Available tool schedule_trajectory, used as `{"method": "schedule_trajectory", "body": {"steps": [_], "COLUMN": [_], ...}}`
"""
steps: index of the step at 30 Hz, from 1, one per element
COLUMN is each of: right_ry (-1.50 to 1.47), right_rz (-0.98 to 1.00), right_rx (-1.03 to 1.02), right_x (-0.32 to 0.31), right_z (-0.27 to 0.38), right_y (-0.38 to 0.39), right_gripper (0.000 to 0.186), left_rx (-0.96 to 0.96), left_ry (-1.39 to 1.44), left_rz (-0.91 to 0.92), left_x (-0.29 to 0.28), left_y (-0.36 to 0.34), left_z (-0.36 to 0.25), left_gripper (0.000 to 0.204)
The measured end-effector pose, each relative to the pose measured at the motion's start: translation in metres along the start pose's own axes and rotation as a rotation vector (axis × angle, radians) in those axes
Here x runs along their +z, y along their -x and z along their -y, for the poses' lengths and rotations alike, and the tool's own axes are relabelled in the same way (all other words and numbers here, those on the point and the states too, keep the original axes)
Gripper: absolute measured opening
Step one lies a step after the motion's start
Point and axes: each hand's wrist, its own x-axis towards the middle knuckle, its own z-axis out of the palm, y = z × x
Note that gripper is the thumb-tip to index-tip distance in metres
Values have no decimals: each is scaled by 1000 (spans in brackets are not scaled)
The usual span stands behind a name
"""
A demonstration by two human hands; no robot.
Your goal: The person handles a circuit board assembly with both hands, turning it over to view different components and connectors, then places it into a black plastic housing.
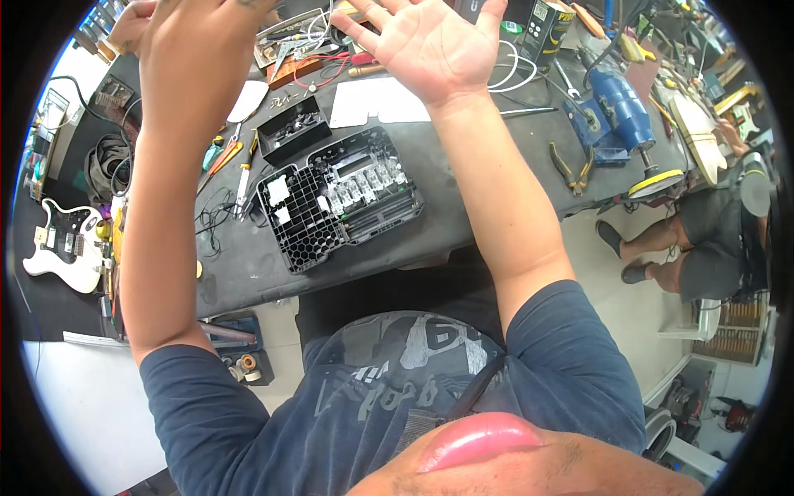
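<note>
My right hand (442, 50) is raised over the far part of the bench, palm turned toward me, with fingers spread and nothing in it. At the upper left my left hand (198, 50) shows its back; one finger stands out to the side, and the other fingertips run past the picture's edge. Between my forearms lies an opened black plastic case (310, 236) with a honeycomb-patterned half and a row of clear plastic pieces (364, 188). Neither hand touches it. Behind it stands a black open box (294, 132) holding small dark parts.
White sheets (380, 101) lie beyond the case. Pliers (572, 169) and a blue bench motor with a yellow-edged disc (620, 112) are at right. A white guitar body (62, 248) lies at left. Another person (711, 240) is at far right.
</note>
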Motion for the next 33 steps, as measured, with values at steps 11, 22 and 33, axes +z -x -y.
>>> {"method": "schedule_trajectory", "body": {"steps": [11,22,33], "right_ry": [1031,1881,1895], "right_rz": [-98,40,82], "right_rx": [-14,-412,-418], "right_x": [-24,-25,-35], "right_z": [-31,-51,-58], "right_y": [-1,5,6], "right_gripper": [47,46,37], "left_rx": [-805,-1068,-1067], "left_ry": [1168,1208,1088], "left_rz": [-93,-281,-121], "left_x": [22,40,44], "left_y": [96,146,169], "left_z": [-34,-60,-54], "left_gripper": [37,39,46]}}
